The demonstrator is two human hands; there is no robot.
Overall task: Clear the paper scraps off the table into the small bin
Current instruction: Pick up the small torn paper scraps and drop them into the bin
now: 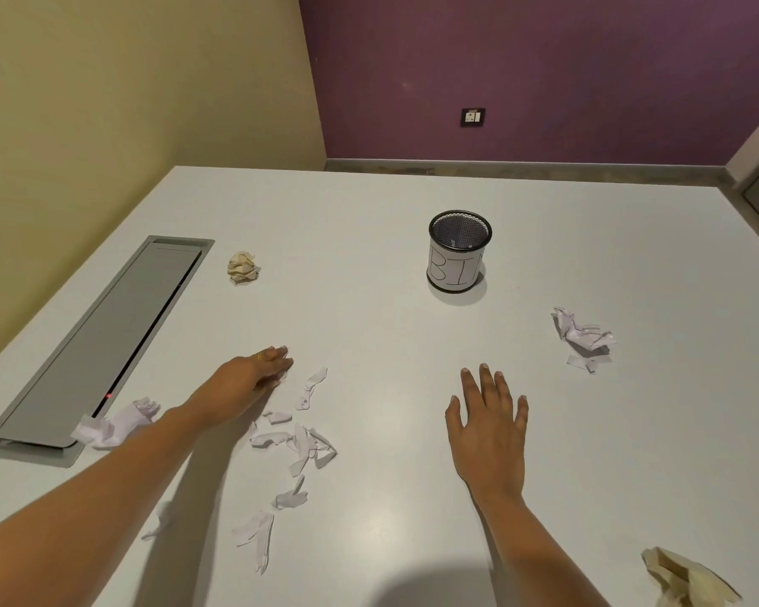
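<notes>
A small black mesh bin (459,251) with a white label stands upright on the white table (391,326), far centre. Several torn white paper scraps (301,444) lie strewn at centre left. My left hand (255,378) reaches over their far end, fingers extended low over the table by a small scrap; whether it touches is unclear. My right hand (489,424) hovers flat with fingers spread, holding nothing. A crumpled white piece (583,337) lies at right, another white piece (115,424) at left, a cream paper ball (243,267) far left, and a cream crumpled sheet (689,580) at bottom right.
A grey cable hatch (101,343) is set into the table along its left side. A yellow wall rises at left and a purple wall with a socket (473,117) behind. The table's far edge lies just beyond the bin.
</notes>
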